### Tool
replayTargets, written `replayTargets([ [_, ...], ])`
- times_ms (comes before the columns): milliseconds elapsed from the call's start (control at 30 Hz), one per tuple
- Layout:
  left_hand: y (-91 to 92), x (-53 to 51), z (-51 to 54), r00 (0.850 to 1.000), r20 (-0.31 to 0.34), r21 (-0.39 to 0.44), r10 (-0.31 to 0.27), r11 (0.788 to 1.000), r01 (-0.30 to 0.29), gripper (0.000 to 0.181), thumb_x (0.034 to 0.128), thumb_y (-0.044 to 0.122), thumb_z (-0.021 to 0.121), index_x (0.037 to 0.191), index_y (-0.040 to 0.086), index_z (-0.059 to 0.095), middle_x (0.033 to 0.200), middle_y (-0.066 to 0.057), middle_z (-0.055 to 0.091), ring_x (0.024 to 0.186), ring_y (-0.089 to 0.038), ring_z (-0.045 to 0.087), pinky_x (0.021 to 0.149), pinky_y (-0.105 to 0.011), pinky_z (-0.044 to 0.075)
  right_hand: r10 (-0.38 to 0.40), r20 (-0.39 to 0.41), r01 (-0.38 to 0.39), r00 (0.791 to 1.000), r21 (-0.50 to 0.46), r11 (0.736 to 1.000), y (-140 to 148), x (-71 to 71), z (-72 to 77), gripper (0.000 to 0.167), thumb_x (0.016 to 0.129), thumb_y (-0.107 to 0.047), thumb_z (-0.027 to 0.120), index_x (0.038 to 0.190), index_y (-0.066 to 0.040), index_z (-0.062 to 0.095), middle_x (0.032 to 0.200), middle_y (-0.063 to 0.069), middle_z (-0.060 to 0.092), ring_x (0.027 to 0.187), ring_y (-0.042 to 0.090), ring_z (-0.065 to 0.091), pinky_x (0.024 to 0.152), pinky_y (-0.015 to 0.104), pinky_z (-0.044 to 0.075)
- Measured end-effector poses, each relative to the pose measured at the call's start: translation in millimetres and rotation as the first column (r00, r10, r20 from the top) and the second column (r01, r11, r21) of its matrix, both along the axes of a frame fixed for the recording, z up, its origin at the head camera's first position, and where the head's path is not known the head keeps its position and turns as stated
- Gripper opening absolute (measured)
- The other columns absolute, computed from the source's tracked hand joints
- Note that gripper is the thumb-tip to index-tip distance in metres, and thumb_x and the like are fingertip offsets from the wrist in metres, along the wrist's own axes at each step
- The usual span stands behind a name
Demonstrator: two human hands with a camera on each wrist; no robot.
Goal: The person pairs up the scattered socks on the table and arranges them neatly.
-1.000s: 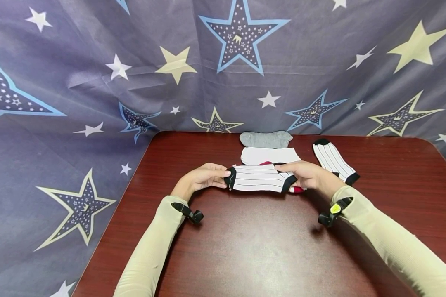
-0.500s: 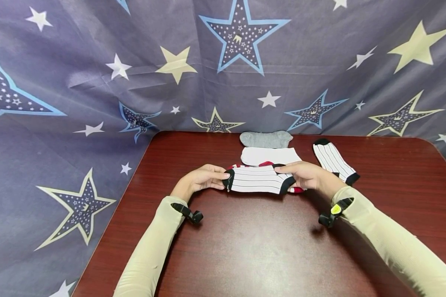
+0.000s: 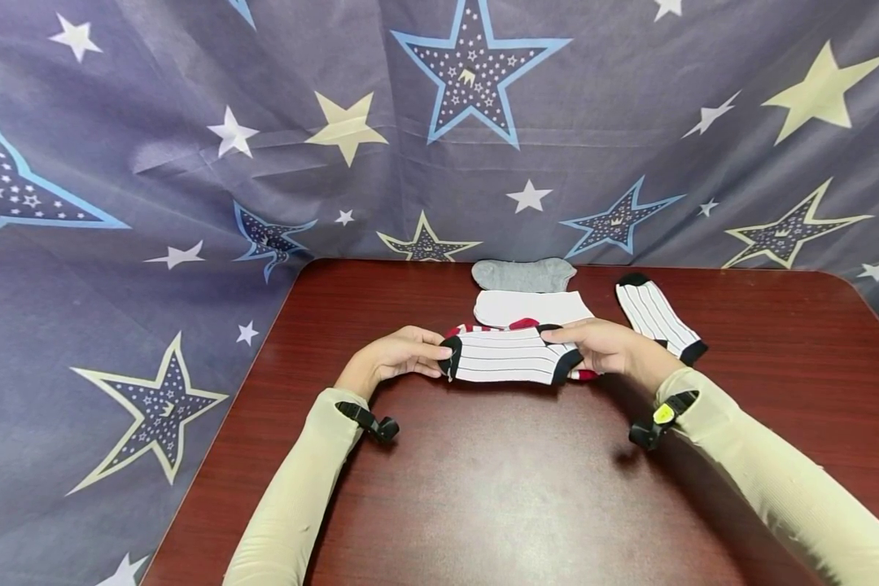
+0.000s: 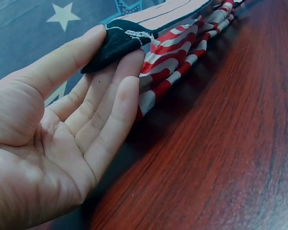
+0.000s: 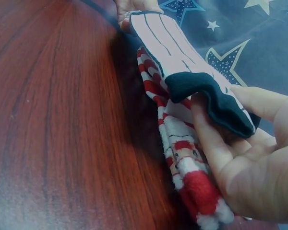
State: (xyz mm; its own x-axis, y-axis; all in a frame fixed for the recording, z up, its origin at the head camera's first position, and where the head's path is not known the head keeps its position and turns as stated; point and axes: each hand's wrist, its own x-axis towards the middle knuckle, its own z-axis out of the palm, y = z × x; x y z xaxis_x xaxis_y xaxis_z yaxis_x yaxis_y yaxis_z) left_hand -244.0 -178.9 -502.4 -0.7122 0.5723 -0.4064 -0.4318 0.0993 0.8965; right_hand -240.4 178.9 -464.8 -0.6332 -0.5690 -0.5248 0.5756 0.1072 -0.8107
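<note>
A white sock with thin black stripes (image 3: 509, 356) is stretched between both hands. My left hand (image 3: 403, 354) pinches its black toe, thumb on top and fingers beneath, as the left wrist view shows. At the other end my right hand (image 3: 611, 348) grips the sock near its black cuff, with fingers under it in the right wrist view. Below it lies a red-and-white striped sock (image 4: 170, 62), mostly covered in the head view. The right wrist view shows a red and white fuzzy figure (image 5: 199, 191) on that lower sock.
Behind the held sock lie a white sock (image 3: 531, 308) and a grey sock (image 3: 523, 275) in a column. A second black-striped sock (image 3: 659, 317) lies to the right. Everything is on a reddish-brown table (image 3: 454, 488), with a star-patterned cloth (image 3: 425, 179) hanging behind.
The held striped sock has shifted slightly toward me and left at its toe end, baring more of the red-and-white sock behind it. Both hands keep their grip.
</note>
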Motion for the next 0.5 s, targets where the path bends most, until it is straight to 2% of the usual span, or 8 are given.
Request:
replayTargets([
  [67,0.5,0.4,0.2,1.0,0.003,-0.004,0.0,1.0,0.0,0.004,0.0932,0.004,0.07,0.094,0.006,0.066,0.085,-0.002,0.074,0.07,-0.016,0.072,0.072,-0.028,0.063,0.001,-0.001,-0.001,1.0,-0.001,1.0,0.0,0.6,0.4,0.027,0.108,-0.012,0.047,0.097,-0.014,0.071,0.095,-0.004,0.076,0.084,0.009,0.071,0.075,0.029,0.061],
  [500,1.0,0.2,5.5,1.0,-0.011,-0.106,-0.027,0.994,0.026,0.007,0.0933,0.002,0.065,0.093,0.007,0.069,0.077,0.0,0.072,0.062,-0.009,0.068,0.064,-0.024,0.061,0.028,-0.002,-0.028,1.0,-0.025,0.999,-2.0,2.8,3.3,0.028,0.107,-0.007,0.047,0.101,-0.014,0.074,0.097,-0.001,0.078,0.087,0.009,0.073,0.075,0.027,0.061],
])
